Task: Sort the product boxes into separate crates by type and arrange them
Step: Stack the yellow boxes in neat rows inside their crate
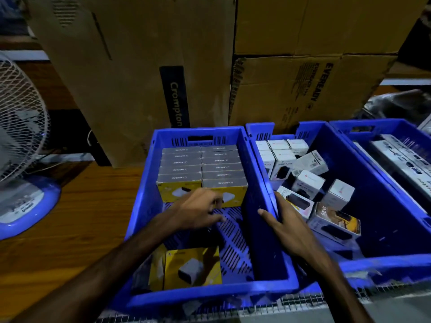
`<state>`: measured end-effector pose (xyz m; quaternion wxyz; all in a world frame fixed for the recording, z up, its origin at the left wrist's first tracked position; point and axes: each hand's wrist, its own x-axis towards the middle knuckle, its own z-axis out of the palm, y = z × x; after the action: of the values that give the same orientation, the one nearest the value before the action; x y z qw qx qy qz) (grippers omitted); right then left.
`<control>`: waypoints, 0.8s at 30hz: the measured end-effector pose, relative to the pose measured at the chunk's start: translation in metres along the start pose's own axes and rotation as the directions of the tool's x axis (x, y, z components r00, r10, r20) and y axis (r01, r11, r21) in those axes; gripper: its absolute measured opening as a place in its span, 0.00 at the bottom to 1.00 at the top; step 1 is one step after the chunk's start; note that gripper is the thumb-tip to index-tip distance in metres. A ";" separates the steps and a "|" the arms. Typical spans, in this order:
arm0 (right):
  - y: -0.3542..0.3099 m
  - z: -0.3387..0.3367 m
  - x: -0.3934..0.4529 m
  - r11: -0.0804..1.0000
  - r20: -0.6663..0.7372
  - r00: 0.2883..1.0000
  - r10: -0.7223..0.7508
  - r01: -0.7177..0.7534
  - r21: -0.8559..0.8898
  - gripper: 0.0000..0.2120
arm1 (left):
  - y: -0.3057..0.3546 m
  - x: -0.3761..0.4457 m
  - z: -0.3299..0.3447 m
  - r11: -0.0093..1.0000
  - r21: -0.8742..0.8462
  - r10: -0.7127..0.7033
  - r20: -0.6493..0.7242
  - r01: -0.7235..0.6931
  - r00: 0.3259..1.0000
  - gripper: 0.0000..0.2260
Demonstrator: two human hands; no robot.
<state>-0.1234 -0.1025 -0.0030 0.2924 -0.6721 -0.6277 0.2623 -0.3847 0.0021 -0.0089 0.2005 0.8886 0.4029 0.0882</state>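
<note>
The left hand (198, 209) reaches into the left blue slotted plastic crate (140, 213), fingers loosely curled against the front face of the near row of yellow-and-grey cardboard product boxes (201, 170), and it grasps nothing. The right hand (288, 226) lies spread and flat over the wall that this crate shares with the middle blue plastic crate (382, 197), fingers straight and unclenched, thumb hanging on the left crate's side.

Those yellow boxes stand packed in two tidy columns at the far end of the left crate. One more flat yellow carton showing a grey charger (192, 268) lies loose at the near end, with another dark-sided box just to its left. To the right of the left crate, white-and-grey cartons (282, 157) are partly lined up at the back and partly tumbled.

These look like light, stiff cartons with slick printed faces. A pinch across the two narrow sides should carry one safely, though the corners would crush under a hard squeeze.

A third blue crate (396, 127) holds long pale boxes, furthest right. The crates seem to rest on wire mesh (233, 311). Wooden flooring and a white pedestal fan (21, 141) lie left of the left crate, and brown corrugated cartons (140, 66) stand behind it.
</note>
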 end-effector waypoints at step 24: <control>-0.053 0.002 -0.007 0.894 0.167 0.945 -0.282 0.322 -0.310 0.21 | -0.007 -0.045 0.040 0.886 0.411 -0.444 0.620 0.214 0.647 0.27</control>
<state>-0.1625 -0.1072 0.0336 0.1743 -0.5893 -0.7759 0.1427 -0.4064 -0.0390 -0.0483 0.2124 0.7849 0.4615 -0.3549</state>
